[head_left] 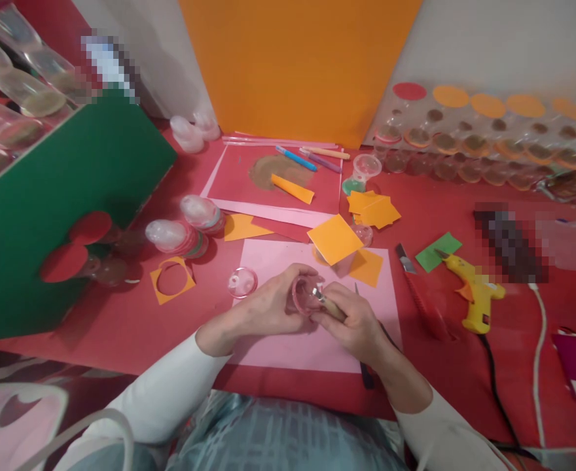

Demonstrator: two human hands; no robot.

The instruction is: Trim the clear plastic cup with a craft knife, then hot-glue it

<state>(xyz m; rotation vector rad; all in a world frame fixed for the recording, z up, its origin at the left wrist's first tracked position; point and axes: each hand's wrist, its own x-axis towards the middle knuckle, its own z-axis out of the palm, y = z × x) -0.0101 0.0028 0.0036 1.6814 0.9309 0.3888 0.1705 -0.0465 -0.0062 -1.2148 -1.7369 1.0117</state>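
Observation:
My left hand (288,297) is wrapped round a clear plastic cup (304,297) with its open mouth tilted up toward me. In my right hand (354,320) is a small tool with a beige handle (334,310) and a shiny metal tip, which lies at the cup's rim. Whether the tip touches the plastic I cannot tell. Beneath both hands lies a pink sheet (268,347). A clear domed lid (243,282) rests left of my left hand. Beyond my right hand stands a piece topped by an orange paper square (336,239). Dark scissors (366,376) are partly hidden under my right hand.
On the right are a red utility knife (425,301), a yellow glue gun (477,288) with a black cord, and a white cable (538,366). Stacked lids (180,239) stand left, beside a green board (86,216). Markers (295,158) and orange squares (374,209) lie farther back.

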